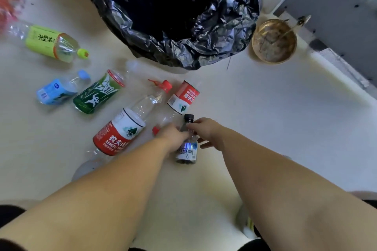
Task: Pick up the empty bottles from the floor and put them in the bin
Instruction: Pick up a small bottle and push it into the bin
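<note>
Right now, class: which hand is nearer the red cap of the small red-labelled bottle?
Left. The left hand lies just beside the red cap; the right hand is farther right, across the black-capped bottle.

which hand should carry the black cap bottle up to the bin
Right, probably. The right hand is at the neck of the black-capped bottle, and the floor between it and the bin looks open. The left hand has bottles lying beside it.
</note>
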